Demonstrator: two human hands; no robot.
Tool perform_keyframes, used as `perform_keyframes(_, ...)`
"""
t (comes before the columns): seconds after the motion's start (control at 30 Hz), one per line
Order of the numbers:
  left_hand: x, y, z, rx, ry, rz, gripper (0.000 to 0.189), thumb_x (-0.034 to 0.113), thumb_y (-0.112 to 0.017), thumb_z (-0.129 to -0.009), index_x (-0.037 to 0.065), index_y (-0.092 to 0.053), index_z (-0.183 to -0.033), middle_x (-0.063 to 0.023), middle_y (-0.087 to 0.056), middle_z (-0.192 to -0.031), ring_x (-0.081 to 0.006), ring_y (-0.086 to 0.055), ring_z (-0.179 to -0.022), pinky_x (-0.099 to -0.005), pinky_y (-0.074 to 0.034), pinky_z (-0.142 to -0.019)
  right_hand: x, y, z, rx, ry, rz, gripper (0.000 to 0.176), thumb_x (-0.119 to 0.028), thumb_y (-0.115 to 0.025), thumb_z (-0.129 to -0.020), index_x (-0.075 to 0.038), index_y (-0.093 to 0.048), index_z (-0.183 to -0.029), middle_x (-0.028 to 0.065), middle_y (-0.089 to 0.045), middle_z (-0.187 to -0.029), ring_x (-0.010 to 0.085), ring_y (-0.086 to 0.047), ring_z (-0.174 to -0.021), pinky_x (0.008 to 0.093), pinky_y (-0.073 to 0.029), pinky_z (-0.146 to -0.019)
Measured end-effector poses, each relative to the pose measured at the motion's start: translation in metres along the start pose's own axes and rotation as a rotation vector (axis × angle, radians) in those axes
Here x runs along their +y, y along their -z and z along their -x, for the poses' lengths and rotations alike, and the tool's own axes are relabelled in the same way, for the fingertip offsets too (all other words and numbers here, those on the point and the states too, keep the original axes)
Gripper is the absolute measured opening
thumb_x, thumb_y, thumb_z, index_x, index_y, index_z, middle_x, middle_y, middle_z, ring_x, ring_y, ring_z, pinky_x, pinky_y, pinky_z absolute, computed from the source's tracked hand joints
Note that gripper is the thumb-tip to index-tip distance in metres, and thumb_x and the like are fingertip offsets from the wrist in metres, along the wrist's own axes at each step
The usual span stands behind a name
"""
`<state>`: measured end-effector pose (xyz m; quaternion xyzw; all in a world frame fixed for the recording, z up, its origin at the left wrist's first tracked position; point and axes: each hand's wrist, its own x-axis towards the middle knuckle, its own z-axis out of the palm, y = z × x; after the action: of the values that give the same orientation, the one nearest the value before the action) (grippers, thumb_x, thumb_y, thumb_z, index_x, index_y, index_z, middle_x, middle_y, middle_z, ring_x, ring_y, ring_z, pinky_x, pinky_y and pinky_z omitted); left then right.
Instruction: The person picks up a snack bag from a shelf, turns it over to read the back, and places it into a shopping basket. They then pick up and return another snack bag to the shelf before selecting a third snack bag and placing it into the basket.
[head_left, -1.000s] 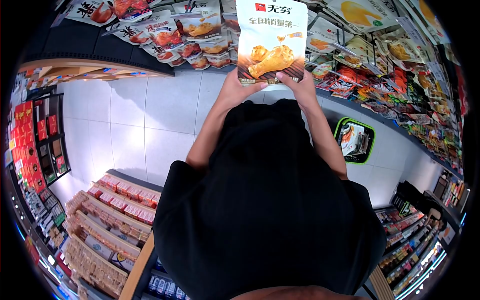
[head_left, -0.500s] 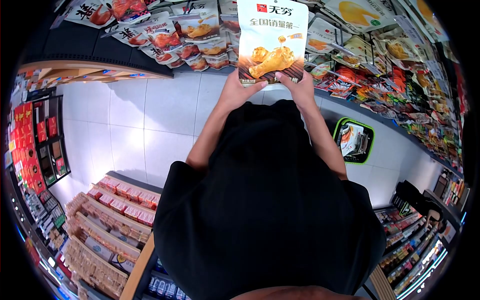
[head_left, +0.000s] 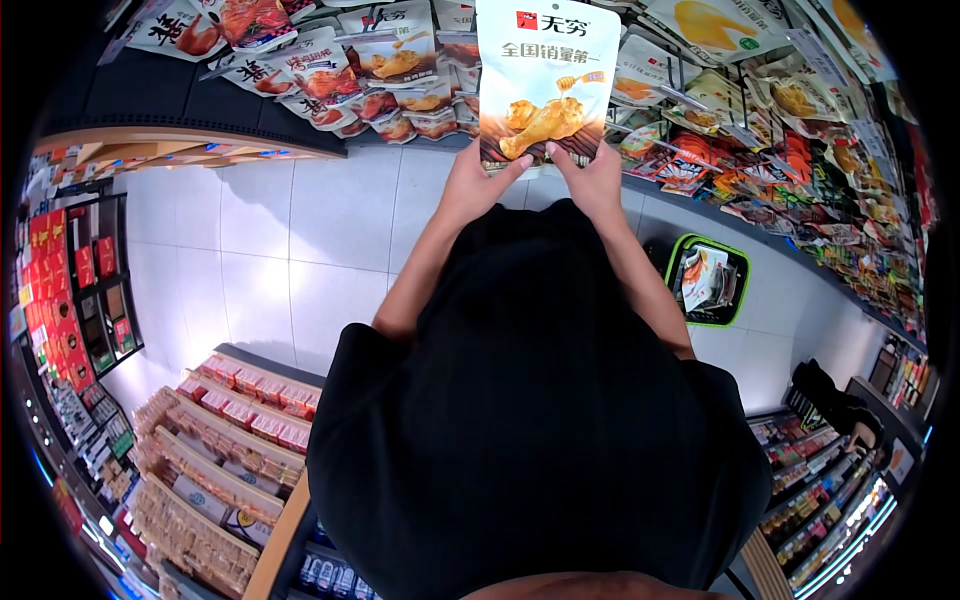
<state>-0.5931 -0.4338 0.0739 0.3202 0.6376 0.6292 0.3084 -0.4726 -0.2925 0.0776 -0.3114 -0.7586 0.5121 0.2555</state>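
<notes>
Left of the fingers, avoid brushing the hanging packets. With the left hand pinching the lower left of the chicken pouch and the right hand its lower right, press evenly and lightly; steady its upper part, rising beyond the fingers. Right of them, nearer the body, mind the basket.
</notes>
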Motion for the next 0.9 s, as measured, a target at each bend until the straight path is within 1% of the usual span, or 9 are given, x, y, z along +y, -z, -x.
perform_keyframes(0.13, -0.003, -0.002, -0.001, 0.025, 0.024, 0.008, 0.036, 0.019, -0.07, -0.084, -0.002, -0.058, -0.111, -0.0095, -0.068, -0.103, -0.0132, -0.062, -0.095, -0.0283, -0.047, -0.085, -0.005, 0.001, 0.0, 0.004, 0.074, 0.025, 0.03, -0.014, -0.074, -0.078, 0.004, -0.063, -0.1, 0.0129, -0.07, -0.091, 0.0184, -0.067, -0.084, 0.0311, -0.05, -0.077)
perform_keyframes(0.23, -0.001, -0.003, 0.001, 0.047, 0.075, 0.063, 0.035, 0.017, -0.069, -0.085, -0.004, -0.058, -0.111, -0.0095, -0.067, -0.104, -0.012, -0.061, -0.095, -0.0276, -0.046, -0.085, -0.006, 0.003, -0.001, -0.028, 0.047, -0.005, 0.03, -0.012, -0.073, -0.079, 0.004, -0.062, -0.102, 0.0112, -0.07, -0.093, 0.0159, -0.067, -0.085, 0.0292, -0.05, -0.078)
perform_keyframes(0.3, -0.001, -0.002, 0.0, 0.049, 0.071, 0.101, 0.034, 0.016, -0.069, -0.085, -0.004, -0.058, -0.111, -0.0092, -0.067, -0.105, -0.0115, -0.06, -0.095, -0.0273, -0.046, -0.085, -0.011, 0.01, -0.002, -0.132, -0.03, -0.14, 0.03, -0.009, -0.072, -0.08, 0.004, -0.061, -0.105, 0.0086, -0.07, -0.096, 0.0129, -0.065, -0.087, 0.0272, -0.05, -0.08)
perform_keyframes(0.4, 0.001, -0.004, 0.001, 0.052, 0.079, 0.155, 0.033, 0.013, -0.069, -0.085, -0.004, -0.058, -0.111, -0.0083, -0.066, -0.105, -0.011, -0.06, -0.095, -0.0269, -0.046, -0.086, -0.009, 0.014, -0.003, -0.18, -0.067, -0.243, 0.03, -0.007, -0.071, -0.081, 0.003, -0.06, -0.108, 0.0065, -0.069, -0.1, 0.0107, -0.063, -0.089, 0.0258, -0.049, -0.083)
perform_keyframes(0.53, 0.001, -0.006, 0.001, 0.055, 0.102, 0.218, 0.032, 0.01, -0.068, -0.085, -0.004, -0.058, -0.112, -0.0072, -0.066, -0.105, -0.0107, -0.059, -0.095, -0.0269, -0.046, -0.086, -0.004, 0.017, -0.003, -0.201, -0.078, -0.268, 0.031, -0.006, -0.071, -0.082, 0.003, -0.06, -0.109, 0.0066, -0.068, -0.101, 0.0108, -0.063, -0.091, 0.0261, -0.048, -0.084)
perform_keyframes(0.63, 0.002, -0.005, 0.001, 0.046, 0.108, 0.2, 0.031, 0.01, -0.068, -0.086, -0.004, -0.058, -0.112, -0.007, -0.066, -0.105, -0.0107, -0.059, -0.095, -0.0269, -0.046, -0.086, -0.007, 0.017, -0.002, -0.218, -0.087, -0.295, 0.031, -0.006, -0.071, -0.081, 0.003, -0.06, -0.109, 0.0067, -0.068, -0.102, 0.0108, -0.063, -0.092, 0.026, -0.048, -0.085)
perform_keyframes(0.7, -0.001, -0.004, 0.0, 0.041, 0.107, 0.205, 0.031, 0.01, -0.068, -0.086, -0.004, -0.058, -0.112, -0.007, -0.066, -0.105, -0.0107, -0.06, -0.095, -0.0269, -0.046, -0.086, -0.009, 0.017, -0.001, -0.197, -0.097, -0.292, 0.028, -0.006, -0.071, -0.082, 0.002, -0.062, -0.106, 0.0047, -0.069, -0.098, 0.0092, -0.062, -0.088, 0.0245, -0.048, -0.082)
perform_keyframes(0.83, 0.0, -0.004, 0.0, 0.03, 0.119, 0.211, 0.032, 0.011, -0.068, -0.086, -0.003, -0.058, -0.112, -0.0069, -0.066, -0.105, -0.0107, -0.06, -0.095, -0.0269, -0.046, -0.086, -0.01, 0.018, 0.0, -0.19, -0.097, -0.308, 0.028, -0.007, -0.071, -0.082, 0.002, -0.062, -0.106, 0.0045, -0.069, -0.098, 0.0091, -0.062, -0.089, 0.0246, -0.048, -0.082)
perform_keyframes(0.9, 0.0, -0.004, 0.0, 0.032, 0.113, 0.216, 0.031, 0.011, -0.068, -0.085, -0.004, -0.058, -0.111, -0.0069, -0.066, -0.105, -0.0106, -0.06, -0.095, -0.0269, -0.046, -0.085, -0.009, 0.019, -0.001, -0.23, -0.115, -0.306, 0.032, -0.005, -0.071, -0.081, 0.003, -0.059, -0.11, 0.0064, -0.068, -0.102, 0.011, -0.063, -0.093, 0.0256, -0.047, -0.085)
